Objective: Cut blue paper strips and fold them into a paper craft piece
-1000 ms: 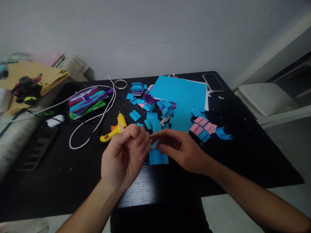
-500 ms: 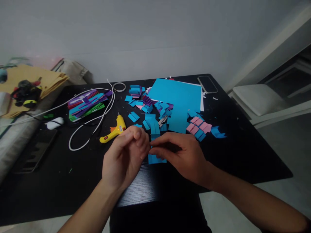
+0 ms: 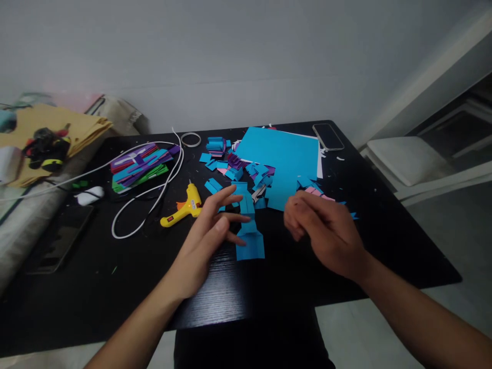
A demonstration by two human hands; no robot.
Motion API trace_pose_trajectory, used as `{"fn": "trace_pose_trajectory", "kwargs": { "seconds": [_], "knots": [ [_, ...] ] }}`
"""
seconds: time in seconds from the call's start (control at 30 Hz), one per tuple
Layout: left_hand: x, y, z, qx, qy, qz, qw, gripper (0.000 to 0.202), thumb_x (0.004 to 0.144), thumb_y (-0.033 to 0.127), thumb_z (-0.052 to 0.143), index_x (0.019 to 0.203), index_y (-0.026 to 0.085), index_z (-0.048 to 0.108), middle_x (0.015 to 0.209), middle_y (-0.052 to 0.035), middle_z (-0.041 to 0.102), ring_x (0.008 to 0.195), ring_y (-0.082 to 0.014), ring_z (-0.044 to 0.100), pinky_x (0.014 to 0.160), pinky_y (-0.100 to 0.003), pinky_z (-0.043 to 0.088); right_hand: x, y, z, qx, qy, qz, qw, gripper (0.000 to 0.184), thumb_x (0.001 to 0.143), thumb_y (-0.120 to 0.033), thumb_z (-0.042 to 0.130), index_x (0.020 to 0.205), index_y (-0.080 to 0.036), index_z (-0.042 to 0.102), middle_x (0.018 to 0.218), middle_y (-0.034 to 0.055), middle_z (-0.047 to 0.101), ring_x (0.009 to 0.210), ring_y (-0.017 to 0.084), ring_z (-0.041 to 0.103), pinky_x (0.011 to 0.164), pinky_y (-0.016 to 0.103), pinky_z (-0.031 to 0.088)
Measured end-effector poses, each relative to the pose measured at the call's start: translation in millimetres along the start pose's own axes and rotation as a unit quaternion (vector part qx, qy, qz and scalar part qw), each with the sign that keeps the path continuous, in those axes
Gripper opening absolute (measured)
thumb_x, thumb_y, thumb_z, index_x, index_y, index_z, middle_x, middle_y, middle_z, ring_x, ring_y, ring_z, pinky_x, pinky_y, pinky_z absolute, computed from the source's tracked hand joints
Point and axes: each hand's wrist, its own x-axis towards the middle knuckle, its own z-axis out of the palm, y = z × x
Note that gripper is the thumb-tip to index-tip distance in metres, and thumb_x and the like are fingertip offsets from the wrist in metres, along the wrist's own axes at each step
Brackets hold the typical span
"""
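Observation:
A folded blue paper strip lies near the front of the black table, its creased sections running away from me. My left hand is over its left side with fingers spread, the tips at or just above the paper; contact is hard to judge. To the right of the strip, my right hand hovers with its fingers curled closed. Whatever those fingers hold, if anything, is hidden. It partly covers some pink folded pieces. Just left of my left hand rests a yellow glue gun.
Behind lie a large blue sheet and several small folded blue pieces. Bundled coloured strips, a looped white cable, a tape ring, a dark phone and another phone share the table.
My right hand has moved right, away from the blue strip, and its fingers have curled in. My left hand has turned over and spread its fingers across the strip.

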Motion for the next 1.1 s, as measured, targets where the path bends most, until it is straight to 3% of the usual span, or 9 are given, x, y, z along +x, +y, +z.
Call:
{"fn": "trace_pose_trajectory", "kwargs": {
  "seconds": [0.07,0.27,0.47,0.57,0.6,0.7,0.8,0.9,1.1],
  "knots": [
    [4.1,-1.6,-7.1,0.091,0.023,0.003,0.996,0.045,0.103,0.052,0.051,0.141,0.029,0.060,0.143,-0.0107,0.059,0.123,-0.0288,0.063,0.088,-0.037,0.062,0.5,2.9,-17.5,-0.078,0.035,0.012,0.996,0.047,0.104,-0.042,0.055,0.062,-0.022,0.058,0.056,-0.0016,0.054,0.053,0.012,0.053,0.052,0.026,0.044],
    [29.4,-4.3,-34.4,0.346,0.067,0.048,0.934,0.037,0.104,0.049,0.050,0.110,0.020,0.071,0.110,-0.0082,0.072,0.098,-0.0242,0.066,0.086,-0.039,0.054,5.9,37.5,-92.8,-0.167,0.226,0.095,0.955,0.012,0.076,-0.031,0.088,0.077,-0.022,0.081,0.071,0.0080,0.077,0.063,0.019,0.071,0.058,0.032,0.054],
    [43.0,-29.8,-32.7,0.525,0.001,0.131,0.841,0.024,0.103,0.035,0.055,0.094,0.017,0.069,0.092,-0.0083,0.067,0.089,-0.0247,0.062,0.082,-0.041,0.049,1.9,67.9,-139.8,-0.246,0.227,0.112,0.936,0.032,0.097,-0.050,0.063,0.083,-0.025,0.077,0.084,0.0119,0.077,0.085,0.030,0.074,0.075,0.047,0.059],
    [42.1,-46.2,-30.0,0.545,-0.003,0.160,0.823,0.017,0.098,0.033,0.063,0.096,0.016,0.069,0.100,-0.0108,0.066,0.095,-0.0270,0.062,0.085,-0.044,0.050,1.0,64.6,-126.0,-0.468,0.235,-0.017,0.851,0.016,0.093,-0.035,0.067,0.100,-0.027,0.079,0.121,0.0139,0.072,0.133,0.044,0.056,0.106,0.064,0.043],
    [41.4,-50.3,-30.0,0.544,-0.003,0.168,0.822,0.016,0.097,0.033,0.066,0.097,0.017,0.070,0.103,-0.0110,0.066,0.097,-0.0272,0.062,0.087,-0.044,0.050,1.5,62.1,-114.4,-0.481,0.208,-0.043,0.850,0.017,0.094,-0.033,0.065,0.101,-0.026,0.079,0.126,0.0150,0.070,0.136,0.045,0.054,0.110,0.065,0.040],
    [39.5,-56.2,-31.2,0.530,-0.001,0.188,0.827,0.015,0.096,0.033,0.068,0.100,0.019,0.070,0.106,-0.0096,0.066,0.099,-0.0265,0.062,0.088,-0.044,0.050,5.2,56.8,-63.8,-0.387,0.122,-0.006,0.914,0.016,0.095,-0.030,0.065,0.103,-0.026,0.079,0.103,0.0098,0.078,0.100,0.033,0.073,0.092,0.053,0.055],
    [37.0,-54.0,-32.7,0.508,0.009,0.195,0.839,0.011,0.100,0.026,0.059,0.100,0.019,0.068,0.104,-0.0085,0.066,0.100,-0.0247,0.062,0.089,-0.040,0.050,12.7,59.9,-10.1,-0.239,0.009,0.076,0.968,0.028,0.090,-0.025,0.073,0.118,-0.023,0.075,0.110,0.0088,0.079,0.092,0.025,0.075,0.078,0.040,0.060],
    [34.2,-49.6,-34.6,0.509,0.037,0.183,0.840,0.014,0.100,0.019,0.049,0.091,0.020,0.059,0.090,-0.0060,0.063,0.087,-0.0219,0.060,0.079,-0.036,0.048,21.9,68.1,23.1,-0.195,-0.037,0.166,0.966,0.022,0.089,-0.035,0.076,0.105,-0.018,0.076,0.093,0.0099,0.080,0.077,0.022,0.075,0.067,0.034,0.058],
    [32.9,-50.1,-39.1,0.493,0.064,0.165,0.852,0.031,0.102,0.026,0.049,0.072,0.022,0.052,0.069,-0.0015,0.058,0.064,-0.0168,0.053,0.063,-0.032,0.043,29.3,77.9,35.6,-0.194,-0.056,0.156,0.967,0.005,0.084,-0.022,0.077,0.082,-0.019,0.074,0.081,0.0038,0.077,0.071,0.018,0.068,0.065,0.030,0.050]
  ]
}}
